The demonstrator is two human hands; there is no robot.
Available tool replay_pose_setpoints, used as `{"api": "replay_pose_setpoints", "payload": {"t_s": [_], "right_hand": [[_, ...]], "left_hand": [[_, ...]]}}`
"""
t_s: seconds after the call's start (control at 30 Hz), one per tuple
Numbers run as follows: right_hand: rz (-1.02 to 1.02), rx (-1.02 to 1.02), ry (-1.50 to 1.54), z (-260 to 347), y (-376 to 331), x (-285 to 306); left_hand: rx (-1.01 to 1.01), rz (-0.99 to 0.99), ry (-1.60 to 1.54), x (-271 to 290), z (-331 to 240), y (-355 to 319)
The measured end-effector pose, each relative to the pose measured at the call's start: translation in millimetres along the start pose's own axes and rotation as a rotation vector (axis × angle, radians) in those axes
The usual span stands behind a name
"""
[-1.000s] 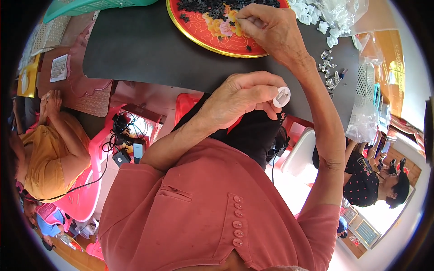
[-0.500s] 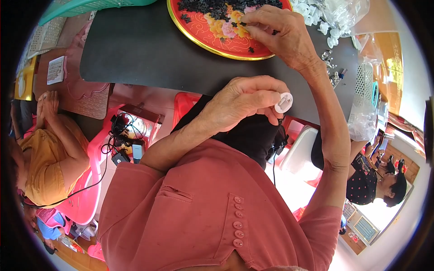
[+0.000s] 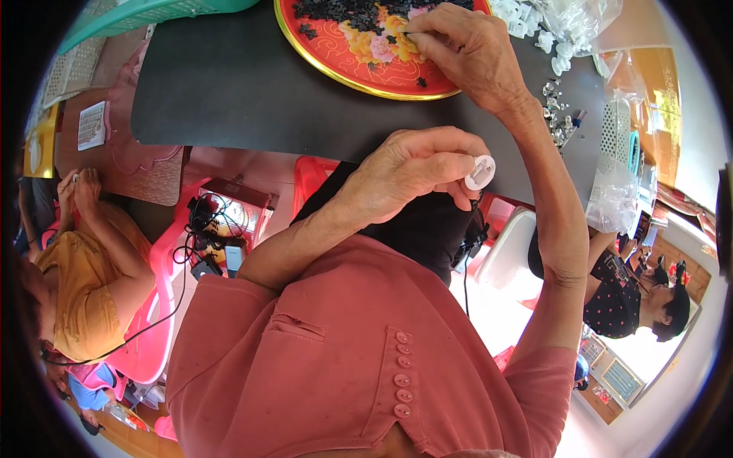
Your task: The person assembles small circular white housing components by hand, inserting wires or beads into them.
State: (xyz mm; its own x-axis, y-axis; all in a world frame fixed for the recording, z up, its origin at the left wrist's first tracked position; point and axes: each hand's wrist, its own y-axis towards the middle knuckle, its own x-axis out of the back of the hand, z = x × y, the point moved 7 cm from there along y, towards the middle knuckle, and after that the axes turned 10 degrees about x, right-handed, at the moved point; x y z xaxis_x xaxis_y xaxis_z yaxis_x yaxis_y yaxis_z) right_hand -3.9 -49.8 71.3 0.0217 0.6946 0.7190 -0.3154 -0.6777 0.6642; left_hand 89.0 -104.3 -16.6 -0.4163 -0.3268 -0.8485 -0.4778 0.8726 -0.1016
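Observation:
My left hand [image 3: 416,172] is in front of my chest, just off the table's near edge. Its thumb and fingers pinch a small round white plastic piece [image 3: 480,173], whose face has a recess. Over a red tray [image 3: 336,65] with a gold rim and a flower print, my right hand [image 3: 467,57] reaches down. Its thumb and forefinger are brought together on what looks like a tiny black piece [image 3: 405,33]. A heap of small black pieces [image 3: 343,9] lies at the tray's far side, with a few loose ones nearer.
White plastic parts [image 3: 561,57] and a clear bag [image 3: 588,23] lie at the far right of the dark table [image 3: 229,91]. Small shiny pieces [image 3: 561,122] are scattered nearer. A green basket [image 3: 145,23] stands far left. Co-workers sit at both sides; one wears a yellow top [image 3: 92,290].
My right thumb and forefinger have shifted slightly left over the tray. My left hand keeps its hold on the white piece. At the left, the co-worker's hands have moved slightly.

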Motion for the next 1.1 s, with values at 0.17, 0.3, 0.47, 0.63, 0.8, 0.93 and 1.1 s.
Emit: {"api": "replay_pose_setpoints", "payload": {"t_s": [0.17, 0.3, 0.47, 0.63, 0.8, 0.93, 1.1], "right_hand": [[0.182, -0.927, 0.072, -28, -21, -4], [0.067, -1.227, 0.219, -23, -19, 1], [-0.078, -1.224, 0.410, -18, -29, 7], [-0.176, -1.189, 0.538, -7, -40, 11], [-0.275, -0.983, 0.684, 9, -59, 20], [-0.310, -0.933, 0.601, 32, -71, 31], [-0.442, -0.836, 0.544, 63, -85, 43]], "left_hand": [[0.015, -0.004, 0.016, 0, 0, 1], [0.000, -0.017, -0.026, 3, 0, -1], [-0.009, -0.034, -0.099, 3, -3, -1], [-0.077, -0.095, -0.060, 4, -7, -3], [-0.153, -0.097, -0.015, 3, -15, -3], [-0.190, -0.071, -0.031, 1, -21, -1], [-0.140, -0.094, -0.019, -2, -10, 7]]}}
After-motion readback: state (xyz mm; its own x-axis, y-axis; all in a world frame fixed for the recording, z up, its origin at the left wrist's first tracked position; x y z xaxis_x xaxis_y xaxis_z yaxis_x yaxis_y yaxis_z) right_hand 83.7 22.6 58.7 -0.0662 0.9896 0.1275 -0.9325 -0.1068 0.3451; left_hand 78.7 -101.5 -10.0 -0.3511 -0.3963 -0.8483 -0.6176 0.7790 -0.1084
